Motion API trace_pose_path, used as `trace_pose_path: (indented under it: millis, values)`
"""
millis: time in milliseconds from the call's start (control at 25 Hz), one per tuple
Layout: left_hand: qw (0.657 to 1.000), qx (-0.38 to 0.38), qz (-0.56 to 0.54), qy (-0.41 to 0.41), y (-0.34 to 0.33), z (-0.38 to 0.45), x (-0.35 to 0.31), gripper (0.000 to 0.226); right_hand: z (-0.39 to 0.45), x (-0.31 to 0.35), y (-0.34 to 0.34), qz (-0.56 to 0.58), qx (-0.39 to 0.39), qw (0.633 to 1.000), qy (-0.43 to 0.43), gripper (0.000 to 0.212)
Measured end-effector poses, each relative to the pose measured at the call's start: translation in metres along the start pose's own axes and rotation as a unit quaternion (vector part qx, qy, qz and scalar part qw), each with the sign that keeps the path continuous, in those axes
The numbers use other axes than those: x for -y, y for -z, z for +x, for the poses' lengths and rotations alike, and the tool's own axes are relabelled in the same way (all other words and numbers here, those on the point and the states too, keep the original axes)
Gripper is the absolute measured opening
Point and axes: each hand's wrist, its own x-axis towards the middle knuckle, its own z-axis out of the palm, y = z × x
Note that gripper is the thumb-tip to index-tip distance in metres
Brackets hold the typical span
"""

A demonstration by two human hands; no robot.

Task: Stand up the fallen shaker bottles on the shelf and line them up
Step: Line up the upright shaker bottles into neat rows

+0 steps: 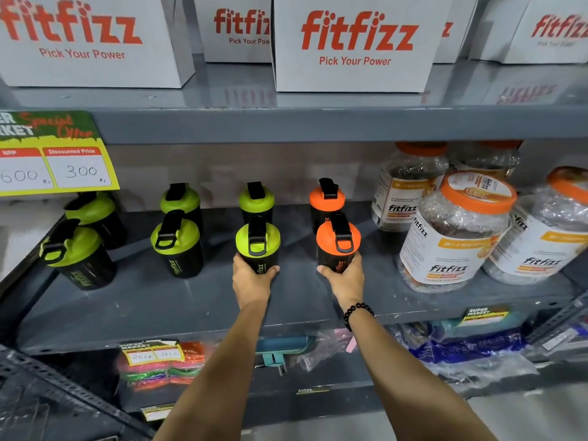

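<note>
Both hands are on the mid shelf, each clamped round the black body of a front-row shaker: left hand wrapped on the green-lid shaker, right hand wrapped on the orange-lid shaker, fingers curled at the lower body, both bottles upright w/ bases apparently on the shelf. Handling, as a guess: hard plastic, prob. empty so light & stiff, not fragile, but tall w/ a narrow base, so tippy if nudged; smooth sides may slip a bit, so grip low-to-mid on the body, not by the flip cap or carry loop, which could pop open. Count: 8 shakers total, 6 green-lid & 2 orange-lid, in 4 columns of 2 (front + back). None lies flat now; the far-left pair looks tilted, though wide-angle distortion may account for it. Front row isn't quite even; col. spacing approx. regular. Right of the shakers: 4 clear jars w/ orange lids, near but not touching the orange pair. Top shelf: at least 5 white boxes. 1 yellow price card hangs at upper left, partly over the far-left back shaker. Likely remaining: square up the left pair & even out the front line.
</note>
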Motion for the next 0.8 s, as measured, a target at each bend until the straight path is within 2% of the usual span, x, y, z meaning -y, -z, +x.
trace_pose_path:
  millis: [200,360,640,800]
  values:
    - [1.0,0.021,0.011,0.002,0.008,-0.004,0.009,0.079,-0.005,-0.004,0.002,-0.017,-0.004,1.0,-0.013,0.084]
    - [0.999,0.03,0.036,-0.003,0.022,-0.005,0.02,0.093,-0.011,-0.014,-0.007,-0.019,-0.037,0.999,-0.022,0.093]
    - [0.999,0.032,0.042,0.0,0.084,0.008,0.046,0.089,-0.062,-0.003,-0.049,-0.008,-0.129,0.991,-0.032,0.087]
    - [0.998,0.034,0.052,-0.002,0.136,0.024,0.068,0.083,-0.098,0.005,-0.087,-0.008,-0.134,0.989,-0.062,0.08]
